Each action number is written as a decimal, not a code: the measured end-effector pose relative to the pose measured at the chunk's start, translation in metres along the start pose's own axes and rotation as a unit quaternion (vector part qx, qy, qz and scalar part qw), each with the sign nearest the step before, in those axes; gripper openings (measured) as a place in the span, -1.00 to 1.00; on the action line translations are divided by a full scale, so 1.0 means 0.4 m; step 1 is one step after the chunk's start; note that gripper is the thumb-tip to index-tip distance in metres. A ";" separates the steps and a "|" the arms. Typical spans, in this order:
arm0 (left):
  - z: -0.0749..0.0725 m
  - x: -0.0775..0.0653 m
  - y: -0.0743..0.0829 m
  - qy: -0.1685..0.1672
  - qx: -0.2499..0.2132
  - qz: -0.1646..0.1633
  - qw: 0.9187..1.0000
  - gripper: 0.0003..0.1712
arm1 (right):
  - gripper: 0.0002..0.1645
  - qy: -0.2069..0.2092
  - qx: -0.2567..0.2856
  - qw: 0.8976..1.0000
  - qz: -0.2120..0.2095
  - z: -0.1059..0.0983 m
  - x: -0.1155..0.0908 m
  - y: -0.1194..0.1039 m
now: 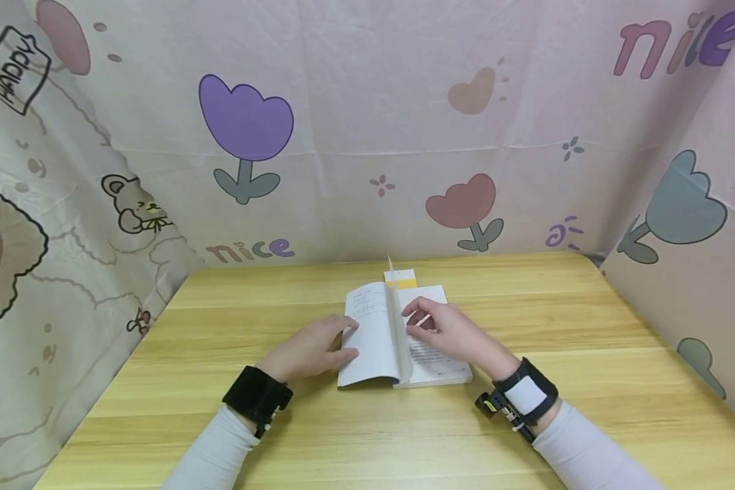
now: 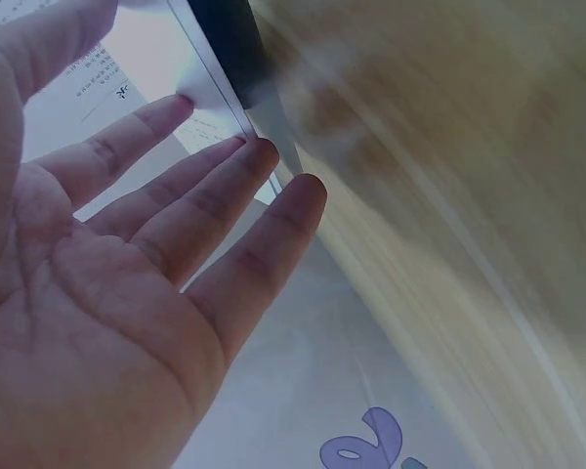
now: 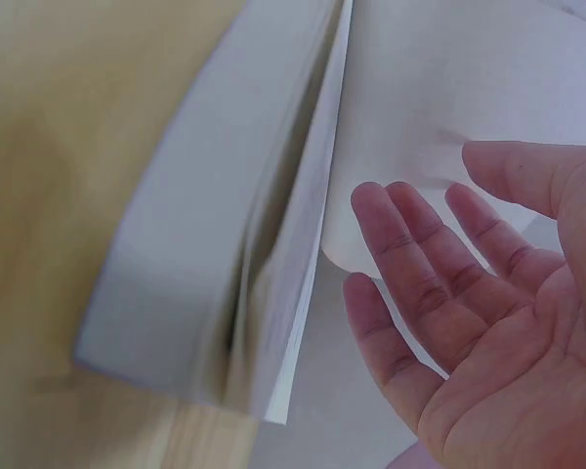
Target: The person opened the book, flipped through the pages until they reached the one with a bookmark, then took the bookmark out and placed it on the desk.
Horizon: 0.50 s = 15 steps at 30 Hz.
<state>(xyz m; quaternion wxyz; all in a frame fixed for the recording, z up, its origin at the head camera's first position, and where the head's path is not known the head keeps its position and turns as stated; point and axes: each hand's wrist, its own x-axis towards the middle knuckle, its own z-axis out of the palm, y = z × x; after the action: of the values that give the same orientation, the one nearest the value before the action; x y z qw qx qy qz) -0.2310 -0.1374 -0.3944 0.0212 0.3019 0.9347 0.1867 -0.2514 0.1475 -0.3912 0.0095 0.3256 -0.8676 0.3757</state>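
An open book (image 1: 436,371) lies on the table, with its left pages (image 1: 370,340) turned over to the left. Near the middle a single page (image 1: 399,333) stands up almost on edge. My left hand (image 1: 309,348) rests at the book's left edge, thumb and forefinger over the page. In the left wrist view its fingers (image 2: 249,264) are spread at the book's edge. Over the right-hand pages is my right hand (image 1: 450,331), fingertips beside the standing page. The right wrist view shows its fingers (image 3: 425,264) loosely extended and the thumb apart, nothing between them.
A white and yellow piece (image 1: 401,279) sticks out behind the book's top edge. The wood-grain table (image 1: 233,320) extends around the book. A printed cloth (image 1: 343,122) hangs behind the table and along both sides.
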 end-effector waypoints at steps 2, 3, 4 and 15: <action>-0.004 0.000 0.000 0.005 -0.006 -0.001 1.000 -0.41 | -0.78 -0.004 0.008 1.000 -0.004 0.006 0.001 -0.005; -0.007 -0.001 -0.001 0.007 -0.008 -0.004 1.000 -0.42 | -0.78 -0.005 0.009 1.000 -0.005 0.009 0.001 -0.007; -0.008 -0.001 -0.002 0.010 -0.008 -0.007 1.000 -0.43 | -0.78 -0.007 0.010 1.000 -0.007 0.011 0.001 -0.010; -0.022 -0.001 -0.013 0.041 0.009 -0.009 0.999 -0.47 | -0.70 -0.038 0.010 0.999 -0.028 0.032 -0.007 -0.029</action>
<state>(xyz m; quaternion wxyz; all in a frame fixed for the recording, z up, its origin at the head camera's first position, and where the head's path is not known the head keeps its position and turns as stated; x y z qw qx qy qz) -0.2350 -0.1443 -0.3881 -0.0186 0.2856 0.9392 0.1899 -0.2399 0.1349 -0.3936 -0.0158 0.3637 -0.8540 0.3716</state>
